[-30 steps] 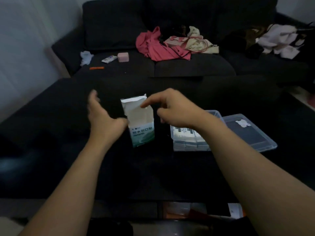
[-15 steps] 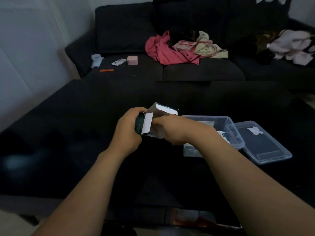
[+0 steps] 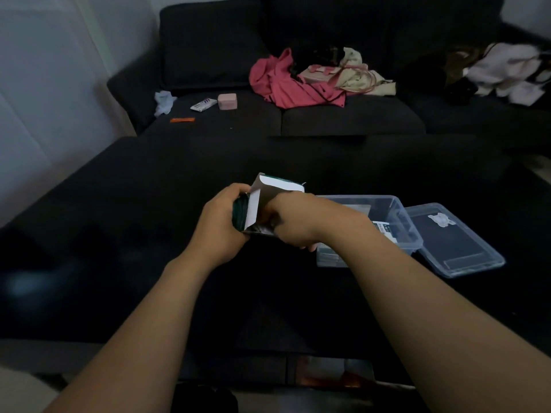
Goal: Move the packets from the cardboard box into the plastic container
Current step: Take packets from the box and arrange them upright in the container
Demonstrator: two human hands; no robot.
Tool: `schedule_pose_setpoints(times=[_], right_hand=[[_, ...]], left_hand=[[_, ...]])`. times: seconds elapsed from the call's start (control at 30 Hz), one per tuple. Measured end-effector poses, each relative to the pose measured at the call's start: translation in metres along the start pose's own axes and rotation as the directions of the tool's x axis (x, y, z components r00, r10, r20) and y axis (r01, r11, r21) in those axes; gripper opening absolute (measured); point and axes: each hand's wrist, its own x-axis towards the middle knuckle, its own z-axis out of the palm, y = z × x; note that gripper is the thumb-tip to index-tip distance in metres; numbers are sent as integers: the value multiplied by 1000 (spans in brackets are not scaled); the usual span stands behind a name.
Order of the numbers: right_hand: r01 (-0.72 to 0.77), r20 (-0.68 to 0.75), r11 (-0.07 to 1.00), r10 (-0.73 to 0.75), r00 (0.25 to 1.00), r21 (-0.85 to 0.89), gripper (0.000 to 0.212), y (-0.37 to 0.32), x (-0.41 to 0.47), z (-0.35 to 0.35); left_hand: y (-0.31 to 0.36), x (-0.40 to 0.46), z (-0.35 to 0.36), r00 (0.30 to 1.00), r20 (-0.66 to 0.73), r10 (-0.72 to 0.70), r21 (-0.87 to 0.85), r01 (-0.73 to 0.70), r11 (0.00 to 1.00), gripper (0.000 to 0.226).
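Note:
A small white and green cardboard box (image 3: pixel 262 192) is held tilted above the dark table, its flaps open toward me. My left hand (image 3: pixel 222 223) grips the box from its left side. My right hand (image 3: pixel 293 220) has its fingers at the open mouth of the box, on packets (image 3: pixel 260 228) that barely show inside. Just right of my hands stands the clear plastic container (image 3: pixel 398 217), open, with packets (image 3: pixel 384 228) lying in it.
The container's clear lid (image 3: pixel 456 242) lies flat on the table to the right. Behind the table is a dark sofa (image 3: pixel 208 55) with a pink cloth (image 3: pixel 286 81), a small pink box (image 3: pixel 227 101) and other loose items.
The box stood upright on the table a second ago with both hands around it. It is now lifted and tilted, my left hand gripping it and my right hand's fingers at its mouth.

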Motion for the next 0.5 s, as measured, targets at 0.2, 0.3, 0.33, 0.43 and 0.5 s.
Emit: schedule_pose_setpoints(times=[0.2, 0.3, 0.33, 0.43, 0.5], right_hand=[[15, -294, 985, -66, 953, -171, 23, 1, -2, 9], [-25, -381, 972, -68, 922, -233, 24, -1, 1, 20], [-40, -398, 973, -55, 916, -226, 24, -2, 2, 21], [-68, -490, 983, -25, 872, -171, 22, -2, 3, 16], [-39, -520, 995, -15, 854, -92, 19, 0, 3, 9]], left_hand=[[6, -2, 2, 1000, 7, -30, 3, 30, 1000, 73], [10, -2, 5, 999, 20, -44, 23, 43, 999, 76], [11, -1, 5, 998, 24, -50, 21, 50, 999, 75], [11, 1, 4, 991, 37, -129, 20, 129, 991, 79], [9, 3, 4, 975, 35, -220, 10, 220, 975, 79]])
